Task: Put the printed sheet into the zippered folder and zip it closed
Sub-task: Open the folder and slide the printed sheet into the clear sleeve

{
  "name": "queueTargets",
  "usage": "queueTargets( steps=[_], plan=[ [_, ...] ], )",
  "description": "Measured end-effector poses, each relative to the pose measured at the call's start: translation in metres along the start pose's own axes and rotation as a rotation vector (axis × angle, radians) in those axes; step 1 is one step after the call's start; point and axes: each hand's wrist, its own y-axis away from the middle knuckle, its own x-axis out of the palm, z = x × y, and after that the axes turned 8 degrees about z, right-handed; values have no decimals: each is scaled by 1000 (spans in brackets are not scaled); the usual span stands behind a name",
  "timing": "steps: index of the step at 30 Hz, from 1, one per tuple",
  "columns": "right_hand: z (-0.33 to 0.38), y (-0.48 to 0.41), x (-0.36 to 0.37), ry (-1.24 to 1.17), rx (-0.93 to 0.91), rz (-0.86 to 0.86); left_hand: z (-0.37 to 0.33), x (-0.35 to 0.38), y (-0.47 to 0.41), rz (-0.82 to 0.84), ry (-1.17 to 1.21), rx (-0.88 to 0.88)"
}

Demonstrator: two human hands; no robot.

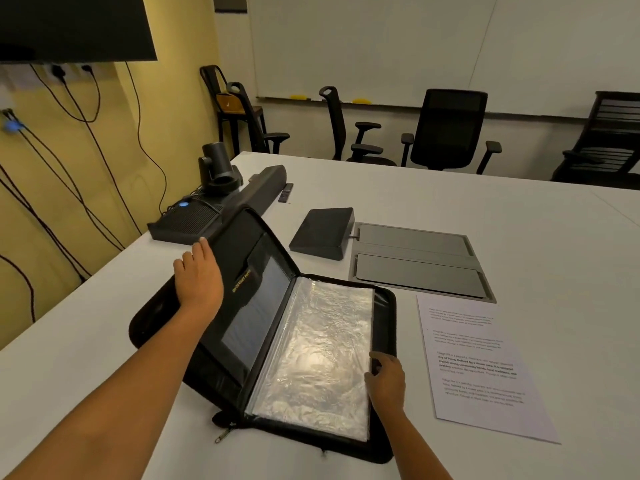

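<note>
A black zippered folder (382,448) lies unzipped on the white table in front of me. Its left cover (242,244) is raised at a slant, and my left hand (199,273) grips that cover's outer edge. The right half lies flat and holds a stack of clear plastic sleeves (318,348). My right hand (386,379) rests on the right edge of the sleeves, fingers curled on them. The printed sheet (481,368), white with several blocks of text, lies flat on the table just right of the folder, untouched. A zip pull (223,434) hangs at the folder's near corner.
Behind the folder stand a black speaker bar (214,216) with a camera (216,168) on it, a dark box (323,232) and a grey flap panel (420,259) set in the table (519,220). Office chairs (450,129) line the far side. Cables hang on the yellow wall at left.
</note>
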Motion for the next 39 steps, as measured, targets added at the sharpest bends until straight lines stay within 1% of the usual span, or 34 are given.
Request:
queueTargets(
  steps=[2, 4, 7, 13, 15, 17, 21, 24, 26, 29, 32, 34, 37, 39],
  plan=[
    [-1, -3, -1, 1, 3, -13, 7, 14, -1, 17, -4, 52],
    [-2, -5, 0, 3, 7, -18, 13, 29, -1, 50, 49, 96],
    [-4, -9, 1, 9, -4, -15, 20, 59, 1, 126, 65, 146],
    [-5, -21, 5, 121, -34, -25, 23, 120, 29, 352, 121, 110],
    [-6, -24, 7, 180, -36, -26, 20, 131, 41, 447, 166, 85],
    [-7, -27, 10, 250, -49, -18, 16, 137, 51, 502, 215, 65],
    [-6, -36, 11, 363, -32, -21, 11, 138, 58, 496, 307, 26],
    [-6, -41, 11, 470, -17, -57, 11, 138, 63, 449, 332, 13],
    [-6, -43, 10, 475, 18, -78, 12, 141, 69, 401, 340, -19],
    [-9, -46, 6, 321, 115, -100, 12, 148, 79, 298, 396, -181],
    [-10, -49, 0, 260, 154, -90, 12, 157, 85, 206, 533, -450],
    [-9, -50, -3, 234, 155, -79, 9, 155, 84, 162, 669, -667],
    [-7, -49, -6, 213, 163, -69, 2, 146, 79, 116, 957, -973],
    [-7, -49, -9, 206, 182, -62, 5, 144, 76, 102, 1107, -1106]
  ],
)
